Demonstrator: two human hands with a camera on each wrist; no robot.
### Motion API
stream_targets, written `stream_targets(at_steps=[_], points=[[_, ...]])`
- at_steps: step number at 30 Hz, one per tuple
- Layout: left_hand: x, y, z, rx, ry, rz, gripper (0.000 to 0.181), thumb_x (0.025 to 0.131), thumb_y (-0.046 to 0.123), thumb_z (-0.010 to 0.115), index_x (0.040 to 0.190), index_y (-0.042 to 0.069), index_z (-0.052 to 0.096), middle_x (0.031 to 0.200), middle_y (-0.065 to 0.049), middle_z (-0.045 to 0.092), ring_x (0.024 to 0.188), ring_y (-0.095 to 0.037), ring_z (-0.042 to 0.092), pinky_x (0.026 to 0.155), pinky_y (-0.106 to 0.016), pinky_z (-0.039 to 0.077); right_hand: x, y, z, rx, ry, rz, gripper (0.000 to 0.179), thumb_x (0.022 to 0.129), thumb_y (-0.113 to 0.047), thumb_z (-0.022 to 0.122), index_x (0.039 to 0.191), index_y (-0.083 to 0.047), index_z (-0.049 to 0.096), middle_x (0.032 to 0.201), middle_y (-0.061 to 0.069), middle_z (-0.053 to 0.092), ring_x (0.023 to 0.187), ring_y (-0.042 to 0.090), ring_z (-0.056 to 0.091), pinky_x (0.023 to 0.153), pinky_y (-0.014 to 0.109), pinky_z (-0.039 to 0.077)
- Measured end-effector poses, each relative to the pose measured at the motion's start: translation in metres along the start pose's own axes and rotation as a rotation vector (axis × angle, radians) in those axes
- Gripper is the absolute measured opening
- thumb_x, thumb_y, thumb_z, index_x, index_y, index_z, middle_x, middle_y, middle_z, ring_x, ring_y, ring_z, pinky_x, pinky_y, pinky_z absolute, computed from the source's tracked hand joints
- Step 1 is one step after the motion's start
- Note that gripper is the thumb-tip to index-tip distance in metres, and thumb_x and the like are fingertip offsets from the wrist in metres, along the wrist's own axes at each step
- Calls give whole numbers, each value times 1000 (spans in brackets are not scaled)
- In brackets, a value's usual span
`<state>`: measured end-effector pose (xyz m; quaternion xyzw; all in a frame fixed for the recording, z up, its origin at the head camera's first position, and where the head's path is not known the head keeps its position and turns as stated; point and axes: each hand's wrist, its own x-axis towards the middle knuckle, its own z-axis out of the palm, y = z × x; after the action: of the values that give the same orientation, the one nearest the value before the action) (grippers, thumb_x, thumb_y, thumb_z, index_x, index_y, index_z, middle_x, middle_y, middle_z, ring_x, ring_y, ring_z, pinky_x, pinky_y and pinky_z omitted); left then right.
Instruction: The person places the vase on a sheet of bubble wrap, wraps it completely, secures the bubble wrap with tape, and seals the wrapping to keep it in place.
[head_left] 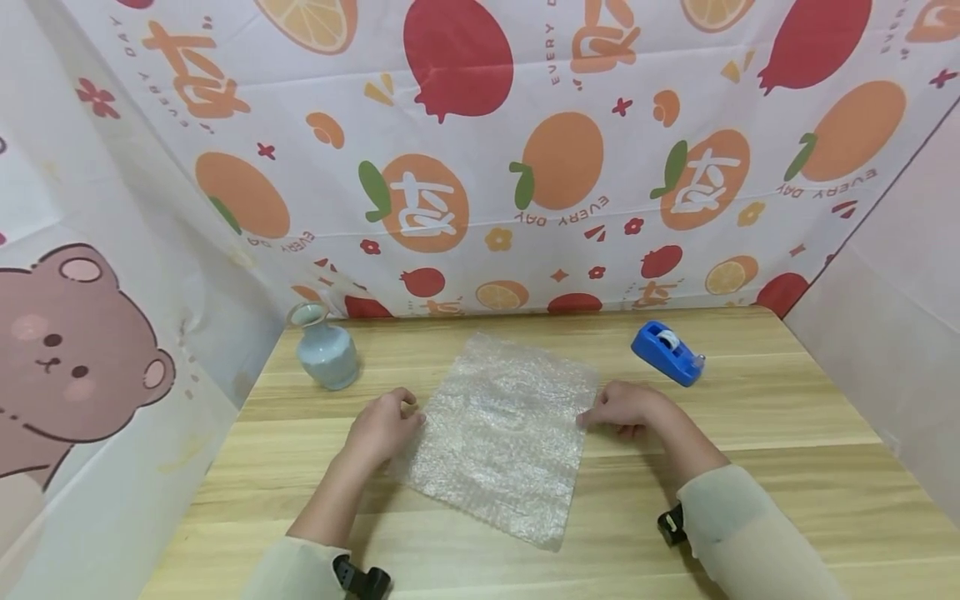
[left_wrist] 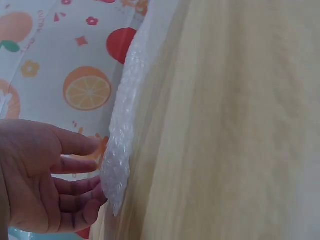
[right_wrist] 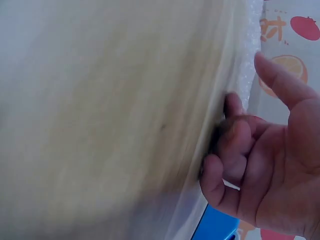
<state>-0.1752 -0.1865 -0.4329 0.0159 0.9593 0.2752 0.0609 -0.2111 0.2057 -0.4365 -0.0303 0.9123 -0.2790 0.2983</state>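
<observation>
A sheet of clear bubble wrap [head_left: 502, 433] lies flat on the wooden table, turned slightly askew. At its left edge is my left hand [head_left: 384, 427], fingers loosely bent. In the left wrist view, the thumb and fingers of this hand [left_wrist: 45, 180] stand apart, with fingertips right at the bubble wrap's edge [left_wrist: 120, 150]. My right hand [head_left: 626, 406] is at the opposite edge, its fingertips touching the sheet's border. The right wrist view shows the right hand's thumb stretched over the bubble wrap [right_wrist: 250, 65], apart from the bent fingers resting low by the tabletop.
A pale blue ceramic vase [head_left: 330, 354] stands at the table's back left. At the back right sits a blue tape dispenser [head_left: 666, 353] with a roll in it. Fruit-printed cloth [head_left: 480, 192] hangs behind the wooden table [head_left: 750, 433], and a bear-printed cloth [head_left: 82, 358] hangs at the left.
</observation>
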Motion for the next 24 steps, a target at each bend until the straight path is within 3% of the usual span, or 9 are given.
stream_targets(at_steps=[5, 11, 16, 24], points=[[2, 1, 0, -25, -28, -9, 35, 88, 20, 70, 119, 5, 63, 102, -14, 73, 91, -27, 69, 75, -46, 53, 2, -2, 1, 4, -26, -47, 45, 83, -45, 74, 62, -11, 53, 53, 0, 49, 46, 14, 49, 44, 24, 36], [1, 3, 0, -72, -15, -18, 34, 84, 15, 73, 115, 6, 65, 99, -14, 73, 89, -26, 69, 72, -43, 53, 9, -2, -1, 78, 38, -84, 36, 90, -27, 69, 63, -13, 49, 51, -3, 41, 45, 13, 39, 43, 25, 35], [0, 5, 9, -124, 1, -31, 32, 80, 9, 74, 111, 6, 65, 87, -8, 71, 72, -18, 64, 59, -33, 49, 21, -1, -2, 167, 113, -63, 26, 92, -25, 66, 75, -8, 57, 54, -1, 43, 46, 14, 40, 43, 26, 34], [-1, 9, 17, -84, 50, -32, 29, 79, 8, 71, 107, 7, 66, 80, -3, 69, 60, -15, 57, 52, -29, 43, 44, -3, -6, 195, 180, -8, 26, 97, -26, 60, 80, -8, 53, 55, 0, 43, 46, 14, 46, 42, 25, 39]])
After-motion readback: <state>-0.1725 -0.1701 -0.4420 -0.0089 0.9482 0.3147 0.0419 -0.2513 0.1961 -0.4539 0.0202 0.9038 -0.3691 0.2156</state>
